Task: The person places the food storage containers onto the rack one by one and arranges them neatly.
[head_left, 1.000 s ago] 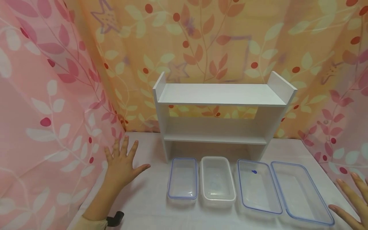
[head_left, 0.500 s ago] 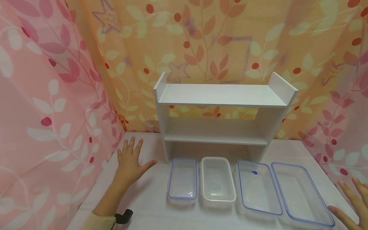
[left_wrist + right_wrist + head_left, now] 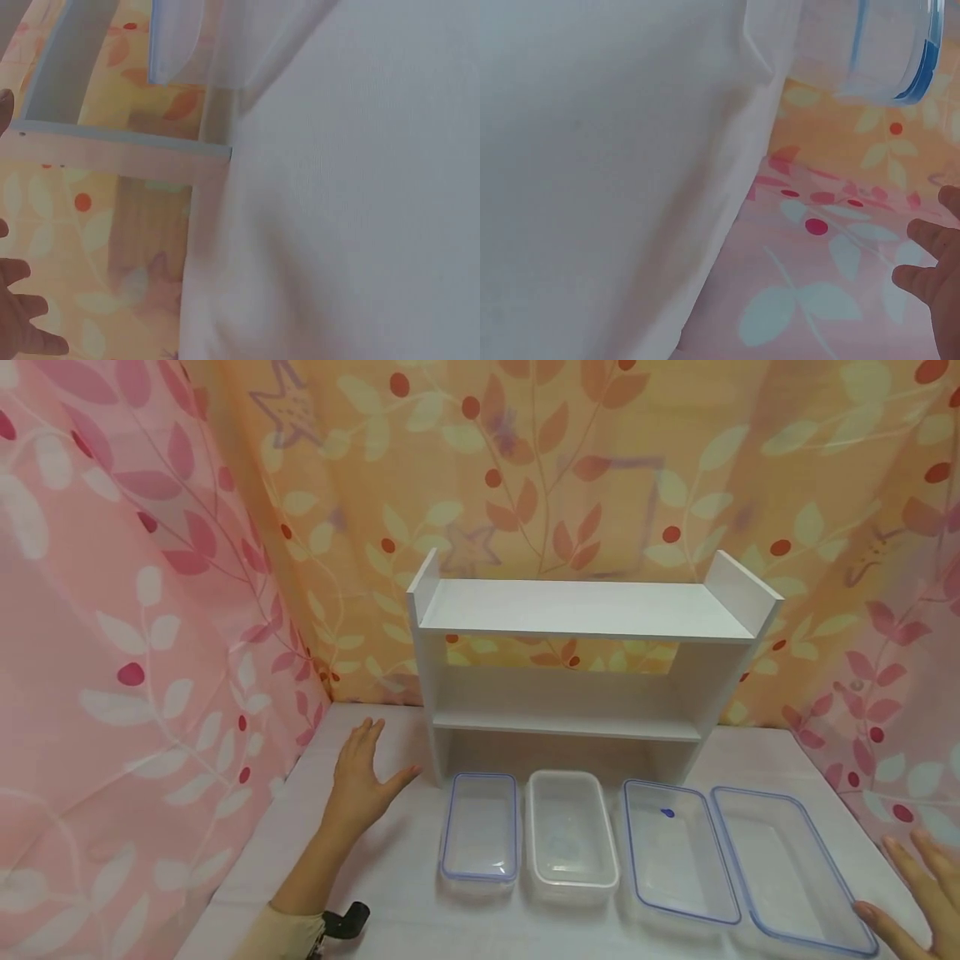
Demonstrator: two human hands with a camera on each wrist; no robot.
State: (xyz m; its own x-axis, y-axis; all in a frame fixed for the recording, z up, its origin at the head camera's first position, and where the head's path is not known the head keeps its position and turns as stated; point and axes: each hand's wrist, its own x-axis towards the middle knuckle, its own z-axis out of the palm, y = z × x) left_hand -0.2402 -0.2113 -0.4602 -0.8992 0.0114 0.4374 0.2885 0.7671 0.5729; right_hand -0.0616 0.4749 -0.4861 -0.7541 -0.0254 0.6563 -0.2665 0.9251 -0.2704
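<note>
My left hand (image 3: 362,785) hovers over the white table left of the row of containers, thumb apart from the straight fingers, holding nothing. Nearest to it is a small clear food container with a blue-edged lid (image 3: 481,827). Beside that sits a container with a whitish rim (image 3: 572,831). Further right lie a blue-rimmed container with a blue mark (image 3: 678,852) and a larger blue-rimmed container (image 3: 793,868). At the right edge of the head view my right hand (image 3: 918,897), partly cut off, spreads its fingers by the largest container's near corner. It holds nothing.
A white two-tier shelf (image 3: 585,610) stands behind the containers, its left side panel (image 3: 150,146) showing in the left wrist view. Patterned curtains (image 3: 187,635) hang at the back and both sides. The white tablecloth (image 3: 420,918) covers the table.
My left hand has moved right, toward the smallest container, and its fingers have drawn closer together. My right hand has shifted slightly. The containers and shelf stay in place; the head view has turned a little.
</note>
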